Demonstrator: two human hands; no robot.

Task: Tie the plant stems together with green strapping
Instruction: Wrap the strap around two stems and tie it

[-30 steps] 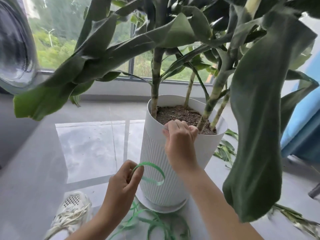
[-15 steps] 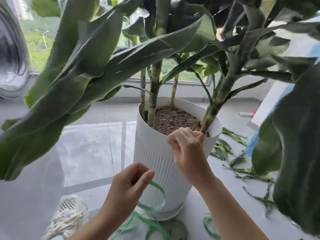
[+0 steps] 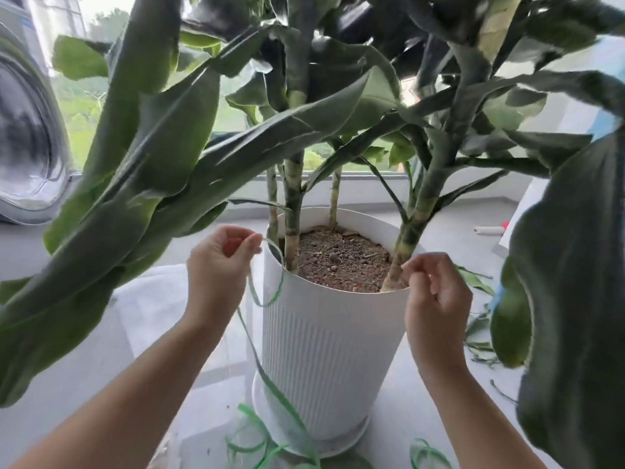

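Observation:
A white ribbed pot (image 3: 324,346) filled with soil holds several banded green stems, a thick one at the left (image 3: 292,211) and one leaning at the right (image 3: 411,228). My left hand (image 3: 220,269) is raised beside the pot's left rim and pinches a green strapping (image 3: 267,377) between thumb and fingers. The strap loops below the hand, then trails down to the floor. My right hand (image 3: 436,299) hovers at the pot's right rim near the base of the right stem, fingers curled, with nothing visibly in it.
Big drooping leaves (image 3: 162,184) crowd the left and right (image 3: 575,299) of the view. More green strapping (image 3: 257,445) lies coiled on the floor by the pot's saucer. Cut leaves (image 3: 480,336) litter the floor to the right. A round drum door (image 3: 27,143) stands at the far left.
My left hand rose from low in front of the pot to its left rim, lifting the strap. My right hand let go of the front rim and moved to the right stem's base.

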